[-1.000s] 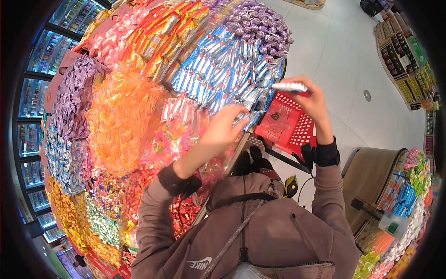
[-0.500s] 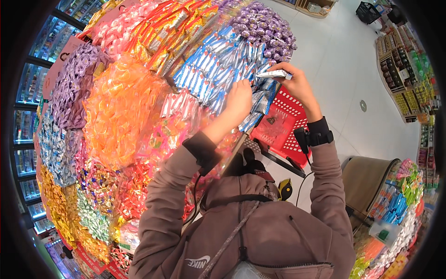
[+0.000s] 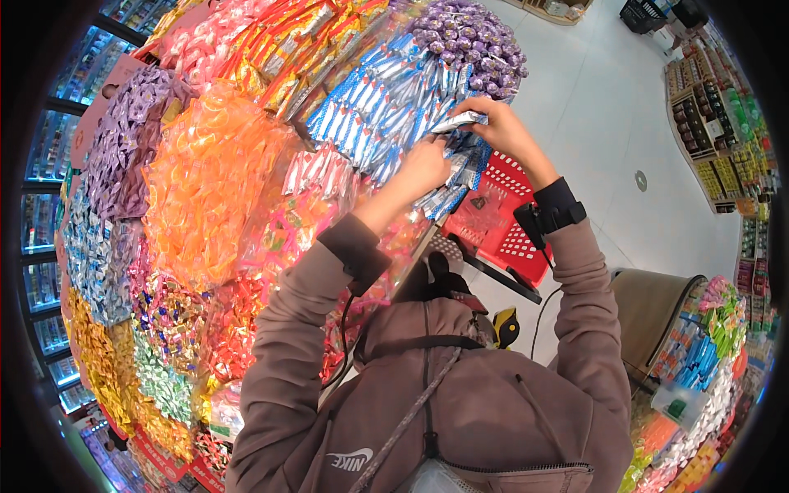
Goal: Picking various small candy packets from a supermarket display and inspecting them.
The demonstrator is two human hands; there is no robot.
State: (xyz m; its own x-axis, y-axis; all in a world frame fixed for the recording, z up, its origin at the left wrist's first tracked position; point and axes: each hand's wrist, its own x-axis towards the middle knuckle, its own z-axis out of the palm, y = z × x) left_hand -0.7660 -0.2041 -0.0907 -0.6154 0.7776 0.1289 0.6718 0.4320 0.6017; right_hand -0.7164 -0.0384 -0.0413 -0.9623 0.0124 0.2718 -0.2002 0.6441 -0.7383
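My right hand [image 3: 503, 131] pinches a slim white-and-blue wrapped candy stick [image 3: 460, 122] between thumb and fingers, just above the pile. To its left, my left hand [image 3: 426, 163] rests at the pile of blue-and-white wrapped candy sticks [image 3: 353, 123], its fingers curled in. Whatever those fingertips may grip is hidden. Purple round wrapped candies [image 3: 472, 41] lie heaped beyond the right hand. Pink-and-white wrapped sticks [image 3: 316, 174] sit left of my left wrist.
A red perforated shopping basket [image 3: 501, 218] stands below the right forearm, with a clear bag inside. Orange-wrapped candies [image 3: 209, 189] fill the left of the display. A brown-sided candy stand [image 3: 653, 316] is at the right; shelves [image 3: 699, 123] line the far right.
My right hand has moved slightly left and closer to the pile with the candy stick. My left hand has shifted a little, staying at the blue-and-white sticks.
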